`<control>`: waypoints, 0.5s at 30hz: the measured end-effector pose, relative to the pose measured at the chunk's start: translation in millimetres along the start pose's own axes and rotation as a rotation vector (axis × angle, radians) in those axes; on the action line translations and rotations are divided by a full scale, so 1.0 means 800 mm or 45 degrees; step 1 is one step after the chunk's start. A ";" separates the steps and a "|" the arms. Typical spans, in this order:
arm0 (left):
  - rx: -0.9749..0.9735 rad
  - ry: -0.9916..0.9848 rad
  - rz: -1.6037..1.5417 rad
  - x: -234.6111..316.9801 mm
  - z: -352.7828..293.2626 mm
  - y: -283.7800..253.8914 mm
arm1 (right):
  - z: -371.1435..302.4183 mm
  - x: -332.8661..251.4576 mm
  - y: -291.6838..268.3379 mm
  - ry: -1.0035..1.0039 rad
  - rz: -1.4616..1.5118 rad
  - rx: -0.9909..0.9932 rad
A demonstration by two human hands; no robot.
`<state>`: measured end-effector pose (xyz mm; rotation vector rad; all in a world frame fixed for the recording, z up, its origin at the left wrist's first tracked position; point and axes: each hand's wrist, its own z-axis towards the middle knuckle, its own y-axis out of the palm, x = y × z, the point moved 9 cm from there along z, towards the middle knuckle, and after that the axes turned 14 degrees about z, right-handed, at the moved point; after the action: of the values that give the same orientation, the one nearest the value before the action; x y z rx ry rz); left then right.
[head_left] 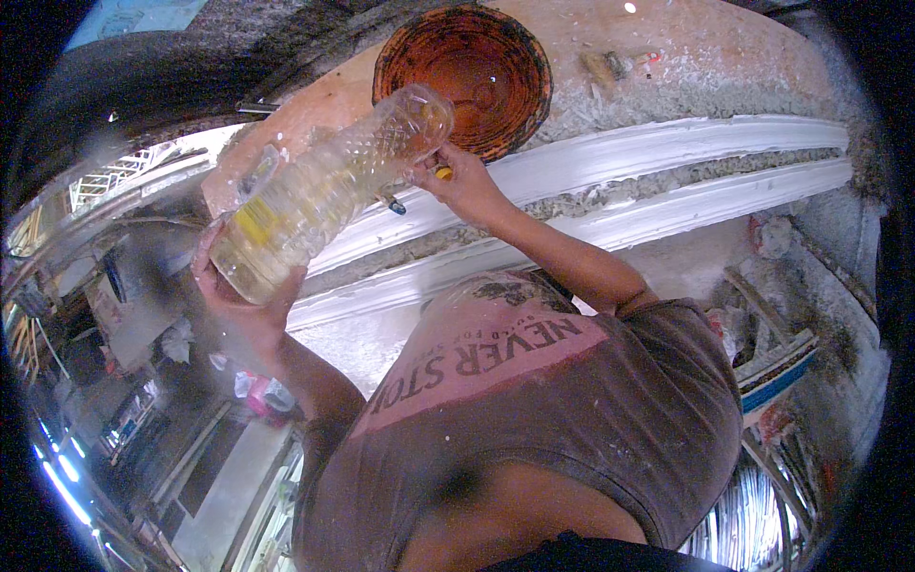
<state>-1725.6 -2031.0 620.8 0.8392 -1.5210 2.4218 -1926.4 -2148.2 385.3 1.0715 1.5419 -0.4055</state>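
A large clear plastic bottle (329,191) with a yellow label lies tilted across the view, its far end over the near-left rim of a round bowl (534,57). The bowl is orange-brown inside, with a dark, crusted rim. My left hand (250,291) is wrapped round the bottle's lower end. Close to its far end, my right hand (464,188) has its fingers bent round a small yellow cap (443,173). Those fingertips are close to the bottle wall; whether they touch it I cannot tell. Some pale liquid seems to be in the bottle, though how much is unclear.
Two long white moulding strips (753,143) run across the workbench between me and the bowl. A brush-like tool (600,69) lies on the dusty board (705,43) at the far right. A pink and white bundle (265,393) and scattered clutter are at the lower left.
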 end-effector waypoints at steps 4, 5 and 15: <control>0.025 0.132 0.075 0.027 0.020 -0.011 | -0.002 -0.016 0.001 -0.017 0.046 0.005; 0.034 0.199 0.099 0.036 0.025 -0.013 | -0.002 -0.016 0.000 -0.040 0.067 0.011; -0.077 0.344 0.063 0.104 0.053 0.001 | -0.002 -0.028 -0.004 -0.058 0.187 0.012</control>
<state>-1779.4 -2081.6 678.7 0.4455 -1.5173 2.3925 -1931.4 -2157.4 405.4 1.1670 1.4123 -0.3339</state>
